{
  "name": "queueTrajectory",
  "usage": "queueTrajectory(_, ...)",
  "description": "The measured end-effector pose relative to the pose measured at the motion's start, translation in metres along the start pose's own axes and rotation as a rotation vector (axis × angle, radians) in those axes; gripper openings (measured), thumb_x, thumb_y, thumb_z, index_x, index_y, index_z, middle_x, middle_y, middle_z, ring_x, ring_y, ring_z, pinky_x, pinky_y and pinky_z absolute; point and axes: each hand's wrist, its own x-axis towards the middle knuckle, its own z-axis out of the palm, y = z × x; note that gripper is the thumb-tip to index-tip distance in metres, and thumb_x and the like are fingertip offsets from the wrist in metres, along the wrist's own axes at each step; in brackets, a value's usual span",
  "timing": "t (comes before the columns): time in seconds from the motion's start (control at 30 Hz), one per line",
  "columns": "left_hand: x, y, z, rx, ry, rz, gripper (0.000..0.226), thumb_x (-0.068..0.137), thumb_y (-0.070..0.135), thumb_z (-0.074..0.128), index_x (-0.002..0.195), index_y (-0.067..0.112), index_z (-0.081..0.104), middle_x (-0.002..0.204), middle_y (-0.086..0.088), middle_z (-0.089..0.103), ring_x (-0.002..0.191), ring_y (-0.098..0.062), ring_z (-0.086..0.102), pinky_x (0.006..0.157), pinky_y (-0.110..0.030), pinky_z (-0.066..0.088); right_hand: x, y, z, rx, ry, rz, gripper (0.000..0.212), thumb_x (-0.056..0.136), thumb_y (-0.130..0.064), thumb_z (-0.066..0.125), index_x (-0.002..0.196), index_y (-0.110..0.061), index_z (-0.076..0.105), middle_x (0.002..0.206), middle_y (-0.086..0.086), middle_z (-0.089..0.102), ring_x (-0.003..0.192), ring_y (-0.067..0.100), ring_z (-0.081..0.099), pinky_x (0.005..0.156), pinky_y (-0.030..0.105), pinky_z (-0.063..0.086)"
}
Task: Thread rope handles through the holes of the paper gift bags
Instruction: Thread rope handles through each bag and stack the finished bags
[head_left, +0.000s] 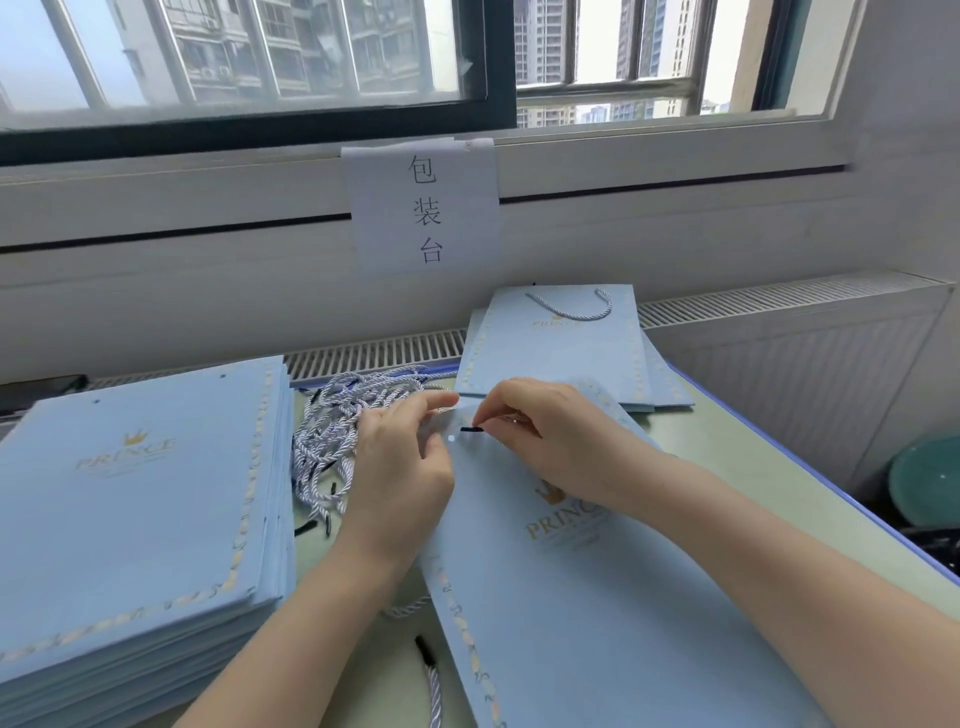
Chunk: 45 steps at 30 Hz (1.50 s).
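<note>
2 right fingertips (480, 415) pinched on rope tip (470, 429) beside bag hole (451, 438).

I saw daylight through a barred window (311, 52), a white wall, a paper sign (423, 208) and a radiator (779, 332).

We see bare table (727, 436) right of the flat bag (597, 597); on the left the bag stack (140, 499) and rope pile (343, 421) crowd close, finished bags (561, 348) behind.
</note>
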Motion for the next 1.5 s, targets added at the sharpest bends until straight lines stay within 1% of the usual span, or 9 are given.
queueTrajectory(0.17, 0.0, 0.001, -0.004, -0.108, -0.022, -0.052, 0.049, 0.086, -0.006, 0.046, 0.095, 0.042, 0.053, 0.103, -0.003, 0.06, 0.109, -0.022, 0.053, 0.088, -0.036, 0.047, -0.001, -0.003, -0.006, 0.023, 0.027, 0.01, 0.01, 0.091, -0.016, 0.056, 0.084, -0.021, 0.06, 0.072, -0.017, 0.053, 0.069, -0.004, 0.048, 0.064, 0.013, 0.037)
queueTrajectory(0.3, -0.003, 0.008, -0.007, -0.084, -0.016, 0.001, 0.042, 0.09, -0.003, 0.049, 0.095, 0.038, 0.052, 0.1, 0.002, 0.055, 0.105, -0.013, 0.047, 0.081, -0.006, 0.037, -0.001, -0.007, -0.002, 0.078, 0.077, 0.009, 0.011, 0.09, -0.017, 0.06, 0.081, -0.023, 0.059, 0.065, -0.019, 0.049, 0.065, -0.002, 0.048, 0.06, 0.015, 0.036)
queueTrajectory(0.37, -0.004, 0.011, -0.007, -0.049, 0.027, 0.054, 0.037, 0.09, -0.004, 0.051, 0.097, 0.032, 0.054, 0.094, 0.011, 0.052, 0.103, -0.015, 0.047, 0.078, -0.001, 0.033, 0.0, -0.009, 0.003, 0.091, 0.109, 0.003, 0.008, 0.089, -0.019, 0.061, 0.082, -0.02, 0.061, 0.063, -0.019, 0.047, 0.063, 0.0, 0.047, 0.059, 0.018, 0.033)
queueTrajectory(0.63, -0.004, 0.014, -0.007, -0.004, 0.147, 0.187, 0.033, 0.086, -0.009, 0.05, 0.102, 0.016, 0.063, 0.089, 0.026, 0.047, 0.103, -0.017, 0.046, 0.085, -0.019, 0.04, -0.001, -0.017, 0.012, 0.007, 0.301, -0.089, 0.013, 0.086, -0.028, 0.05, 0.084, -0.02, 0.06, 0.074, -0.022, 0.045, 0.066, -0.009, 0.045, 0.059, 0.029, 0.042)
queueTrajectory(0.73, -0.003, 0.013, -0.007, 0.026, 0.178, 0.232, 0.032, 0.081, -0.002, 0.045, 0.101, 0.016, 0.063, 0.089, 0.028, 0.048, 0.102, -0.013, 0.044, 0.086, -0.011, 0.036, -0.002, -0.018, 0.012, -0.007, 0.307, -0.092, 0.013, 0.086, -0.028, 0.05, 0.084, -0.019, 0.059, 0.075, -0.021, 0.045, 0.066, -0.01, 0.046, 0.06, 0.034, 0.046)
queueTrajectory(0.93, -0.005, 0.013, -0.007, 0.054, 0.183, 0.266, 0.034, 0.079, 0.001, 0.044, 0.101, 0.017, 0.064, 0.09, 0.029, 0.047, 0.103, -0.015, 0.045, 0.084, -0.01, 0.035, -0.002, -0.019, 0.018, 0.08, 0.296, -0.072, 0.015, 0.084, -0.031, 0.048, 0.084, -0.021, 0.059, 0.081, -0.013, 0.055, 0.069, 0.007, 0.05, 0.064, 0.044, 0.048)
queueTrajectory(1.17, -0.006, 0.015, -0.008, 0.084, 0.218, 0.366, 0.037, 0.079, -0.002, 0.044, 0.104, 0.018, 0.062, 0.099, 0.039, 0.045, 0.101, -0.014, 0.044, 0.082, -0.02, 0.039, -0.006, -0.022, 0.017, -0.077, 0.345, -0.102, 0.009, 0.088, -0.026, 0.053, 0.092, -0.018, 0.052, 0.09, -0.017, 0.042, 0.073, 0.009, 0.045, 0.057, 0.043, 0.049)
queueTrajectory(1.33, -0.004, 0.02, -0.013, 0.146, 0.241, 0.46, 0.037, 0.074, -0.009, 0.048, 0.098, 0.012, 0.067, 0.091, 0.013, 0.06, 0.092, -0.013, 0.047, 0.072, -0.024, 0.044, -0.002, -0.021, 0.005, 0.011, 0.293, -0.074, 0.034, 0.084, -0.032, 0.057, 0.115, -0.022, 0.05, 0.113, -0.022, 0.04, 0.075, -0.005, 0.044, 0.065, 0.037, 0.049)
queueTrajectory(1.5, -0.005, 0.02, -0.012, 0.276, 0.175, 0.47, 0.032, 0.074, -0.001, 0.053, 0.102, 0.01, 0.065, 0.093, 0.003, 0.065, 0.09, -0.017, 0.049, 0.074, -0.028, 0.042, 0.001, -0.014, -0.005, -0.001, 0.128, -0.013, 0.014, 0.088, -0.028, 0.061, 0.1, -0.021, 0.057, 0.077, -0.026, 0.044, 0.073, -0.006, 0.046, 0.069, 0.028, 0.039)
